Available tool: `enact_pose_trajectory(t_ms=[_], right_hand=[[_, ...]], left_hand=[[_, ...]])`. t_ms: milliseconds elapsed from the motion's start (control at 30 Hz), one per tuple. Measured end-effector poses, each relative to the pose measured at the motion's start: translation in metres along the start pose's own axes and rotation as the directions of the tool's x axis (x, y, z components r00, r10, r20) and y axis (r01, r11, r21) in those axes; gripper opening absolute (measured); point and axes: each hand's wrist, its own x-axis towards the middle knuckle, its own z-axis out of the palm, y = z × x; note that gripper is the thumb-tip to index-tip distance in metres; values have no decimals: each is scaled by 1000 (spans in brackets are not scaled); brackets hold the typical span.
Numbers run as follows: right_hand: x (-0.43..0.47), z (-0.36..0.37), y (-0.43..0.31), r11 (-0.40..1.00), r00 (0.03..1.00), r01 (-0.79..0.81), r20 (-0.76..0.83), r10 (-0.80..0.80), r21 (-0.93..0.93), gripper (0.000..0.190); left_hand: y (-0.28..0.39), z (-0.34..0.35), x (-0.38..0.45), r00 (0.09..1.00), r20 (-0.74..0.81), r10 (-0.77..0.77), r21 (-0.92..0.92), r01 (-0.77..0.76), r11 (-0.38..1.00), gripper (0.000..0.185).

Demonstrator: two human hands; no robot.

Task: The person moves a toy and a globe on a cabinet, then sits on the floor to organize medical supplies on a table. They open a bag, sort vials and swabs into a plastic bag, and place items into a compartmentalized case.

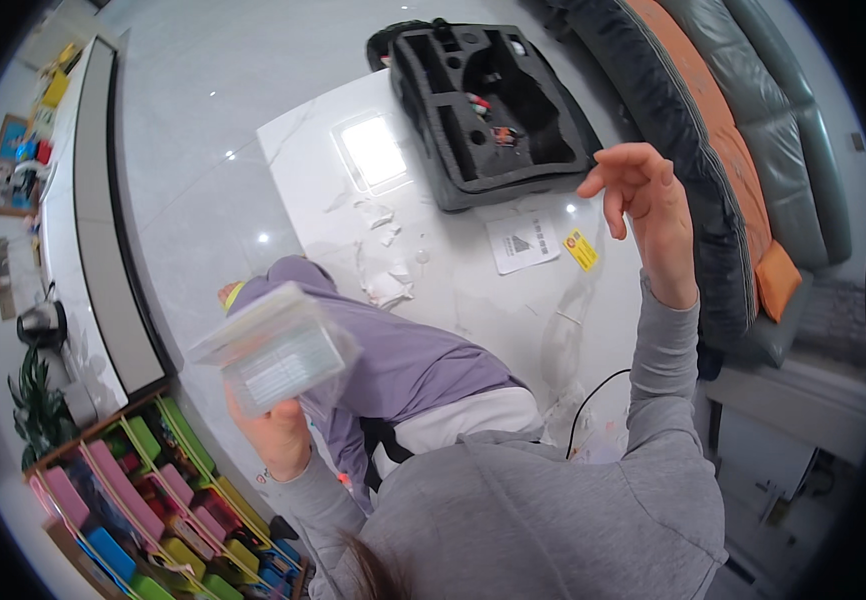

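My left hand (275, 431) holds up a clear plastic packet (283, 364) with flat, pale contents, above my leg in purple trousers. The packet is blurred. My right hand (647, 202) is raised with its fingers apart, holding nothing, over the right side of the white marble-look table (478, 307). Near it, on the table, lie a white printed sheet (523, 244) and a small yellow card (580, 250). Behind them stands a black case with a grey foam insert (452, 112), with a few small items in its cutouts.
Torn white paper scraps (388, 285) lie on the table beside my leg. A thin black cable (587, 405) curves near my right arm. A dark leather sofa (770, 135) runs along the right. A rack of coloured toy bins (140, 510) stands at the lower left.
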Motion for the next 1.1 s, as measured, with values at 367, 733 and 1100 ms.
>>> enact_pose_trajectory(t_ms=[367,733,1100], right_hand=[[-98,-50,179,757,768,-613,-395,504,-226,28],[-124,3,317,480,791,-607,-541,286,-633,39],[-151,-40,297,714,746,-655,-362,559,-247,27]], left_hand=[[-23,39,31,995,85,-58,11,58,998,80],[-31,71,20,973,187,-135,29,132,991,71],[-33,69,10,953,229,-197,23,197,980,70]])
